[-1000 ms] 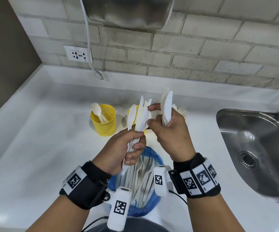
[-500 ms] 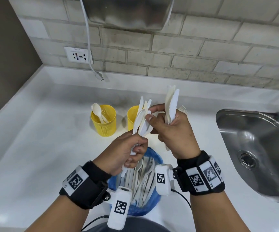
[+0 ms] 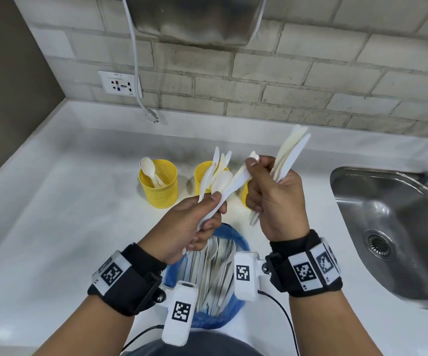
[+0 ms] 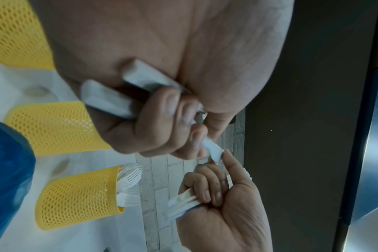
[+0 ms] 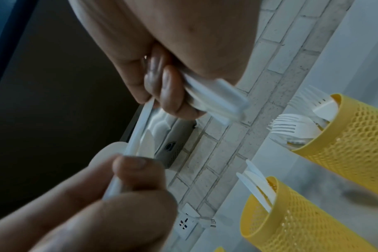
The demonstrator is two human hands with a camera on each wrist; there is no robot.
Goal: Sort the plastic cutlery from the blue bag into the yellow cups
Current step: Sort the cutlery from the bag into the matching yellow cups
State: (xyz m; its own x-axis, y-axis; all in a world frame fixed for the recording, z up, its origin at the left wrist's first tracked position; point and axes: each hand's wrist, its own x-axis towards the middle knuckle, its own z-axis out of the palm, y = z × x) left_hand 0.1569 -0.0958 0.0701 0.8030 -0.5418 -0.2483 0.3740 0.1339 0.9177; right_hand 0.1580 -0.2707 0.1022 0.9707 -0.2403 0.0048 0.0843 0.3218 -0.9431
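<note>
My left hand grips a fan of white spoons and knives above the blue bag, which holds more cutlery. My right hand grips a bundle of knives in its curled fingers. Its thumb and forefinger pinch the tip of one knife that still runs down under my left thumb. Three yellow mesh cups stand behind: the left cup holds spoons, the middle cup holds knives, and the right cup holds forks. In the head view my right hand mostly hides the right cup.
A steel sink is sunk into the white counter on the right. A wall socket and a dangling white cable are on the brick wall behind, under a steel appliance.
My right hand has moved up and to the right, drawing one knife sideways out of the left hand's bunch. Its knife bundle now leans right. The left hand has stayed nearly still.
</note>
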